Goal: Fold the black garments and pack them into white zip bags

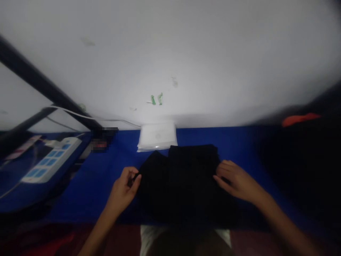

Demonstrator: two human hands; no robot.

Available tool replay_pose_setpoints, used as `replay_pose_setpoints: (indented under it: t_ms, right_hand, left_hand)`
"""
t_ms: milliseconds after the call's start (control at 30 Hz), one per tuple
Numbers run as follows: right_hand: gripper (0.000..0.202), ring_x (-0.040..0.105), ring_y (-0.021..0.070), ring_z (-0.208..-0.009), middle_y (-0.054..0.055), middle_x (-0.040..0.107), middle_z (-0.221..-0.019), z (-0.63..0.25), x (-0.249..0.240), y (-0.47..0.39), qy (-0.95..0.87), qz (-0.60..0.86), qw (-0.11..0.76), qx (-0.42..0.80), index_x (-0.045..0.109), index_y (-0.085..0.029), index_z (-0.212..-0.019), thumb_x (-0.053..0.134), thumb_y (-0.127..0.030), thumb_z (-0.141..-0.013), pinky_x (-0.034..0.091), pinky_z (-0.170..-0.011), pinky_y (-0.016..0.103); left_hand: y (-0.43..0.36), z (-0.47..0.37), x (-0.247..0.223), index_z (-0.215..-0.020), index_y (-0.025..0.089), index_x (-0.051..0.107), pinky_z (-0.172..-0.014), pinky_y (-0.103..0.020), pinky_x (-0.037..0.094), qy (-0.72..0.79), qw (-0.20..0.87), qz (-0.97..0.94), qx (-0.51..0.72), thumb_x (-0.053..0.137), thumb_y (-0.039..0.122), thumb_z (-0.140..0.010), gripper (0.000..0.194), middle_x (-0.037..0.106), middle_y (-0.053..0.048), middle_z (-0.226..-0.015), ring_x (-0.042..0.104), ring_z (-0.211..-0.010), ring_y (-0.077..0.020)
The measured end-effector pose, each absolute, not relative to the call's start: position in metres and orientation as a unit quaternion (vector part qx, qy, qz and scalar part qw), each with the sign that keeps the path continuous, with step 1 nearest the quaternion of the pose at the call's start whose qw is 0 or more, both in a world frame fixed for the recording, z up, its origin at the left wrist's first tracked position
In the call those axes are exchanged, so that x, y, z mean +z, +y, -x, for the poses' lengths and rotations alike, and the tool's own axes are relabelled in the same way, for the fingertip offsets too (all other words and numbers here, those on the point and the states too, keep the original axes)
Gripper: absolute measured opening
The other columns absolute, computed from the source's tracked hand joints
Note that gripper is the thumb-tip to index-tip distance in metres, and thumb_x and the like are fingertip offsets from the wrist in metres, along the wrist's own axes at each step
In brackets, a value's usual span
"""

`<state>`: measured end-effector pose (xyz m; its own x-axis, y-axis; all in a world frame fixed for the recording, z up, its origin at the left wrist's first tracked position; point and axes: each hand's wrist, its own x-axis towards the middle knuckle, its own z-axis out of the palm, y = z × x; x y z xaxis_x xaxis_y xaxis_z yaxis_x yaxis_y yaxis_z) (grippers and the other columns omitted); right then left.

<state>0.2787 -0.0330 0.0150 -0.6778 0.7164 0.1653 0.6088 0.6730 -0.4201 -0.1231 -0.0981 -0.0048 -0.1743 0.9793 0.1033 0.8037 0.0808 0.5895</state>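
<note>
- On the blue surface point(98, 185) lay black cloth point(191, 177), straight edge facing the wall point(226, 71), long axis unclear.
- Left hand point(124, 187) pinched its left edge.
- Right hand point(237, 180) touched its right edge; finger closure impossible to tell.

Black cloth point(193, 181), blue surface point(87, 192)

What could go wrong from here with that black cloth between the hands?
The black cloth appears to meet the near edge of the white stack, so pushing it farther might shove the stack. The cloth is so dark that its folds hardly show, so an uneven layer could go unnoticed. The left hand pinches only the edge, which might slip if the right hand, at the opposite side, pulls.
</note>
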Motion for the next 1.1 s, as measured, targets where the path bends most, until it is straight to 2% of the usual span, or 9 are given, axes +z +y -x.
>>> replay_pose_setpoints:
  t_ms: [167, 267, 367, 500, 633, 733, 833, 933, 1100]
  right_hand:
    - [0.026, 0.055, 0.0174, -0.072, 0.003, 0.059, -0.073, -0.253, 0.027, -0.034, -0.862, 0.389, 0.211, 0.246, 0.056, -0.020, -0.075, 0.047, -0.034, -0.096, 0.043, -0.070, 0.032]
    - [0.027, 0.059, 0.0152, -0.069, 0.002, 0.063, -0.076, -0.231, 0.033, -0.031, -0.757, 0.431, 0.251, 0.422, 0.059, -0.020, -0.084, 0.053, -0.046, -0.093, 0.046, -0.064, 0.028]
    - [0.039, 0.065, 0.0154, -0.069, 0.004, 0.068, -0.080, -0.213, 0.034, -0.027, -0.597, 0.414, 0.246, 0.642, 0.060, -0.018, -0.091, 0.051, -0.056, -0.091, 0.051, -0.060, 0.027]
    - [0.030, 0.064, 0.0142, -0.060, 0.000, 0.064, -0.069, -0.201, 0.025, -0.025, -0.434, 0.397, 0.273, 0.761, 0.060, -0.020, -0.083, 0.066, -0.049, -0.081, 0.053, -0.053, 0.025]
    - [0.023, 0.061, 0.0111, -0.060, -0.003, 0.062, -0.069, -0.208, 0.016, -0.027, -0.408, 0.421, 0.355, 0.728, 0.060, -0.021, -0.082, 0.077, -0.029, -0.069, 0.050, -0.054, 0.020]
    - [0.020, 0.065, 0.0137, -0.073, -0.001, 0.067, -0.080, -0.230, 0.017, -0.025, -0.478, 0.424, 0.371, 0.674, 0.062, -0.020, -0.092, 0.071, -0.026, -0.074, 0.053, -0.068, 0.024]
    - [0.025, 0.067, 0.0188, -0.077, 0.002, 0.069, -0.089, -0.262, 0.020, -0.025, -0.547, 0.453, 0.339, 0.617, 0.060, -0.020, -0.104, 0.061, -0.030, -0.081, 0.055, -0.072, 0.032]
    - [0.025, 0.067, 0.0220, -0.080, 0.004, 0.070, -0.089, -0.292, 0.015, -0.029, -0.637, 0.493, 0.314, 0.502, 0.060, -0.021, -0.107, 0.054, -0.031, -0.084, 0.055, -0.072, 0.034]
    - [0.034, 0.069, 0.0273, -0.087, 0.006, 0.071, -0.097, -0.315, -0.005, -0.040, -0.733, 0.566, 0.204, 0.318, 0.055, -0.023, -0.118, 0.054, -0.034, -0.085, 0.056, -0.076, 0.040]
  left_hand:
    - [-0.085, 0.081, 0.023, -0.093, 0.023, 0.051, -0.056, -0.022, 0.044, 0.625, 0.139, -0.676, 0.365, 0.054, 0.032, -0.089, 0.011, 0.051, 0.005, -0.070, 0.054, -0.060, -0.0112]
    - [-0.077, 0.040, 0.040, -0.096, 0.023, 0.054, -0.064, -0.023, 0.047, 0.537, 0.145, -0.745, 0.369, 0.053, 0.025, -0.090, 0.007, 0.058, 0.002, -0.079, 0.059, -0.069, -0.0122]
    - [-0.071, -0.001, 0.049, -0.098, 0.021, 0.055, -0.070, -0.026, 0.048, 0.449, 0.133, -0.807, 0.359, 0.050, 0.020, -0.091, 0.009, 0.062, -0.001, -0.082, 0.060, -0.072, -0.0136]
    - [-0.065, -0.038, 0.047, -0.095, 0.018, 0.057, -0.072, -0.031, 0.049, 0.371, 0.088, -0.864, 0.328, 0.043, 0.018, -0.094, 0.014, 0.065, -0.005, -0.082, 0.061, -0.073, -0.0167]
    - [-0.066, -0.046, 0.045, -0.097, 0.016, 0.057, -0.077, -0.036, 0.050, 0.332, 0.098, -0.887, 0.307, 0.044, 0.020, -0.094, 0.014, 0.067, -0.009, -0.090, 0.062, -0.082, -0.0200]
    - [-0.069, -0.037, 0.045, -0.098, 0.018, 0.057, -0.081, -0.036, 0.050, 0.331, 0.147, -0.859, 0.362, 0.051, 0.024, -0.091, 0.011, 0.067, -0.008, -0.091, 0.062, -0.088, -0.0204]
    - [-0.069, -0.025, 0.043, -0.086, 0.020, 0.058, -0.069, -0.030, 0.048, 0.407, 0.166, -0.813, 0.381, 0.052, 0.026, -0.089, 0.010, 0.064, -0.004, -0.076, 0.059, -0.071, -0.0156]
    - [-0.063, -0.018, 0.035, -0.075, 0.021, 0.058, -0.056, -0.025, 0.041, 0.525, 0.213, -0.772, 0.287, 0.050, 0.036, -0.090, 0.023, 0.060, 0.001, -0.064, 0.055, -0.057, -0.0119]
    - [-0.049, -0.022, 0.022, -0.076, 0.021, 0.062, -0.054, -0.027, 0.037, 0.591, 0.283, -0.747, 0.114, 0.048, 0.064, -0.085, 0.046, 0.066, -0.002, -0.066, 0.062, -0.061, -0.0185]
